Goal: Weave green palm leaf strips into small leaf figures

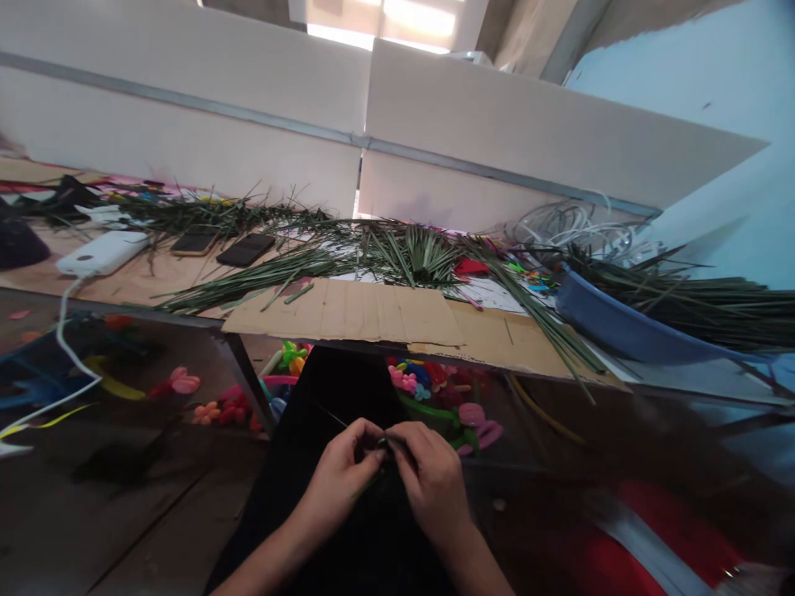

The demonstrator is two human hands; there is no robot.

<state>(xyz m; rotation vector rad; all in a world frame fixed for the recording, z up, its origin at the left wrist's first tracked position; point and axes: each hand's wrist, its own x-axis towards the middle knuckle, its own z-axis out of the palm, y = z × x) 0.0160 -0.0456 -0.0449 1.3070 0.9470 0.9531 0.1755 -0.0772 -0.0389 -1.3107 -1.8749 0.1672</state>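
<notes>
Over the dark cloth on my lap, my left hand (pixel 349 465) and my right hand (pixel 431 476) meet with their fingertips pinched together. Between them is a small piece of green leaf strip (pixel 382 444), mostly covered by the fingers. A thin end seems to stick out past my left hand toward the upper left. Just beyond, a flat piece of cardboard (pixel 348 313) lies along the table's front edge. Behind it are spread long green leaf strips (pixel 267 277) and a fanned bunch of leaves (pixel 422 252).
A blue basin (pixel 596 310) full of long leaves stands at the right, near coiled white cable (pixel 559 228). Two phones (pixel 245 249) and a white power strip (pixel 103 252) lie at the left. Under the table are colourful balloon shapes (pixel 403 379). A red stool (pixel 671 538) is at lower right.
</notes>
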